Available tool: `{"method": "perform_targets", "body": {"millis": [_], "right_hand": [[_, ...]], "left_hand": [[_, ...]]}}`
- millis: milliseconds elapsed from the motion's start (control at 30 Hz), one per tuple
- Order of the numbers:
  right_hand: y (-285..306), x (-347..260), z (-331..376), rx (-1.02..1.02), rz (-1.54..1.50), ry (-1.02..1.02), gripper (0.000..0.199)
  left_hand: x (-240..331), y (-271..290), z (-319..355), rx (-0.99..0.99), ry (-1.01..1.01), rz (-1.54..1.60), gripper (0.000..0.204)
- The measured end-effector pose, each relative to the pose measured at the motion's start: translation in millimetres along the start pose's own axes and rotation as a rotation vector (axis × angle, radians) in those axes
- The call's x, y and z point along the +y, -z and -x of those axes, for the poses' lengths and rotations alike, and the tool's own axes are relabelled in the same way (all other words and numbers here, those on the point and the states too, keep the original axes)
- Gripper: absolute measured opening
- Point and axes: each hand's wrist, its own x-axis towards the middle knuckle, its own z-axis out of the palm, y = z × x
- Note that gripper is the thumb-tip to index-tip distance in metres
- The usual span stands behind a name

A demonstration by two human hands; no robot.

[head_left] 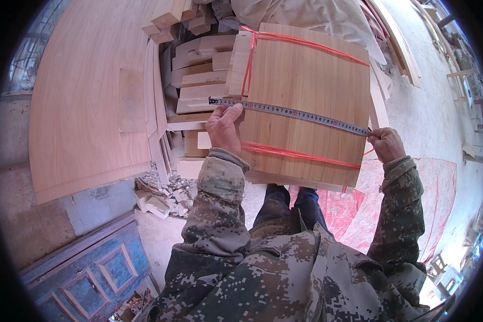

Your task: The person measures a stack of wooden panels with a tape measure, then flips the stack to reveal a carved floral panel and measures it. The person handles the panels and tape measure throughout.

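While stretched across red-strapped board bundle (306, 86), tape measure (290, 112): L hand (224, 129) thumb pins it, R hand (385, 144) pinches far end.

At the upper left of the frame we see a large curved plywood sheet (86, 96) leaning over a grey concrete wall (16, 177). Below it, at the lower left, lies a blue panelled door (99, 271). Offcut wood blocks (198, 70) pile up at the top centre, with rubble (161, 196) beneath. Daylight falls on the pale dusty floor (440, 118) at the right.
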Motion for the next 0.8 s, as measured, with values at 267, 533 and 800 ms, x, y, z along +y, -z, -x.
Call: {"method": "perform_targets", "body": {"millis": [267,533,800], "right_hand": [[-1.4,1.8,0.7,0.012,-0.007,0.005,0.02],[-1.6,2.5,-0.3,0.0,-0.028,-0.002,0.02],[-1.8,2.3,0.1,0.015,-0.015,0.03,0.021]], "left_hand": [[1.4,-1.5,1.3,0.0,0.004,0.005,0.013],[2.7,-3.9,3.1,0.003,0.014,0.028,0.013],[-0.6,-0.5,-0.1,-0.014,0.004,0.029,0.013]]}}
